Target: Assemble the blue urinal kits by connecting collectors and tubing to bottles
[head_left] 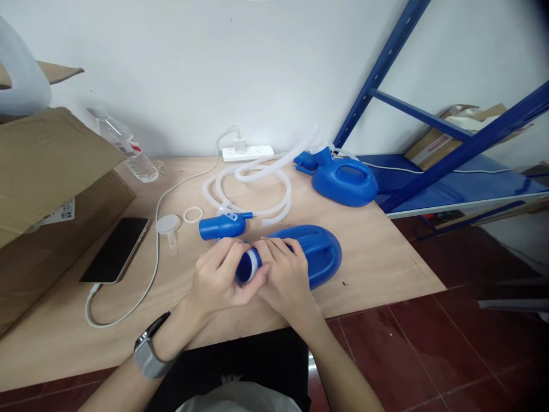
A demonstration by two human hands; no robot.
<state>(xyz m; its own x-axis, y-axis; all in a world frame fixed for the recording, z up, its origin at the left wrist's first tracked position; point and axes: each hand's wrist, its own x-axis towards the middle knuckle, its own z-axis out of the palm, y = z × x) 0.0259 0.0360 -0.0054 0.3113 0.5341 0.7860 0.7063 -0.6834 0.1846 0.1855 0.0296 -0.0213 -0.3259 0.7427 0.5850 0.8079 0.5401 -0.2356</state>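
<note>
A blue plastic urinal bottle lies on the table with its open mouth facing me. Around the mouth is a white ring. My left hand, a watch on its wrist, is closed with fingers and thumb at the ring on the rim. Wrapped round the bottle's neck, my right hand holds it from the right, and its fingers hide part of the neck. Just beyond my hands rests a blue tube connector. Another white ring and a white cap with a strap lie to the left.
A clear hose is coiled behind my hands, near a power strip. At the back right stands another blue urinal bottle, beside a blue rack. A charging phone, a water bottle and a cardboard box occupy the left.
</note>
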